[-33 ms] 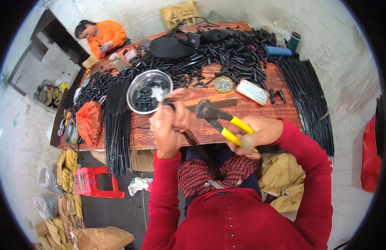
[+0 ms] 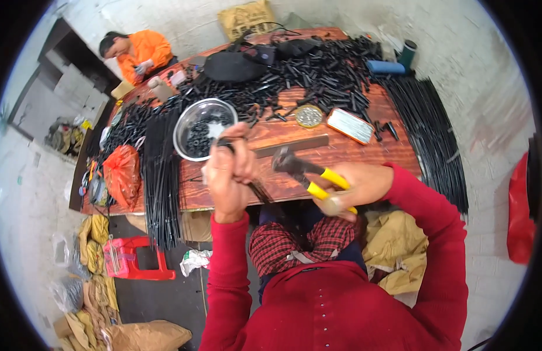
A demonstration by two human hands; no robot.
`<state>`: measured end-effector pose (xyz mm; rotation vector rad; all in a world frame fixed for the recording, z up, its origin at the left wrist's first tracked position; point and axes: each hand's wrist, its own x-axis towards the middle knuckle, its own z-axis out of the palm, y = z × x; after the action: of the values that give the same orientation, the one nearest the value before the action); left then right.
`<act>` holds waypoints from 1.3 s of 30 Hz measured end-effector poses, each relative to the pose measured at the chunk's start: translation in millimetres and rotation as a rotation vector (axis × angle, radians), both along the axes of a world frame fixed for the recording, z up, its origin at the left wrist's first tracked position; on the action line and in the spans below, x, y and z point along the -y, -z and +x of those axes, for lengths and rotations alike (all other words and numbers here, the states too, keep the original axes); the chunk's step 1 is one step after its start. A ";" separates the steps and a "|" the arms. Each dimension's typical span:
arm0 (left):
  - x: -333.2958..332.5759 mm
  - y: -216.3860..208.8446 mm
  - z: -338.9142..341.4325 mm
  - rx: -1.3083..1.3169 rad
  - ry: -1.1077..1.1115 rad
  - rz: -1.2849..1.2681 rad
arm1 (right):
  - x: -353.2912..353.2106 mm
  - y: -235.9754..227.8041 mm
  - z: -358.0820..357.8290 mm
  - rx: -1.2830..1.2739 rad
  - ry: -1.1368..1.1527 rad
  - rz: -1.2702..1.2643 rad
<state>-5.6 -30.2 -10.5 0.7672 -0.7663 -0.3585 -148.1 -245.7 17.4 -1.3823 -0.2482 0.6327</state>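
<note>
My left hand point(image 2: 230, 172) is raised above the table's near edge, its fingers closed round a bundle of thin black rods point(image 2: 260, 192). A dark end of the bundle shows at the top of the fingers, and the rods slant down toward my lap. To the right, my right hand point(image 2: 355, 187) wraps round the yellow handles of a pair of end-cutting pincers point(image 2: 300, 168). Their dark jaws point left toward the rods, apart from them. Just beyond my left hand stands a round metal bowl point(image 2: 178, 140) with small black parts inside.
Black parts point(image 2: 335, 70) heap across the table's far side point(image 2: 393, 117). Long black rods point(image 2: 432, 137) lie at right, more point(image 2: 162, 175) at left beside an orange bag point(image 2: 122, 175). A flat bar point(image 2: 291, 146), round tin point(image 2: 309, 116) and rectangular tin point(image 2: 350, 126) lie ahead. A co-worker point(image 2: 145, 50) sits far left.
The view has shifted slightly. The pincers are turned a little and their handles look closer together. My left hand keeps its hold on the rods.
</note>
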 end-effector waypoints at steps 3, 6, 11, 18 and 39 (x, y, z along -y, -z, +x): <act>-7.1 5.1 8.0 -0.066 -0.146 0.021 | -6.6 6.4 6.4 0.228 0.048 -0.454; -5.2 5.3 10.7 -0.057 -0.200 0.035 | 13.5 52.5 30.0 0.385 0.318 -0.632; 2.1 6.5 9.8 -0.060 -0.174 0.013 | 64.2 96.6 101.4 0.469 0.570 -1.325; 1.0 10.9 16.4 -0.076 -0.176 0.010 | 87.0 141.8 178.4 0.693 0.638 -1.588; -0.1 23.7 38.3 -0.142 -0.229 0.047 | 100.2 161.2 194.6 0.674 0.526 -1.673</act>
<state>32.7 -30.2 -34.2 0.8552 -0.5320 -0.2217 46.5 -346.0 -143.8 -3.1060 0.2269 -0.2930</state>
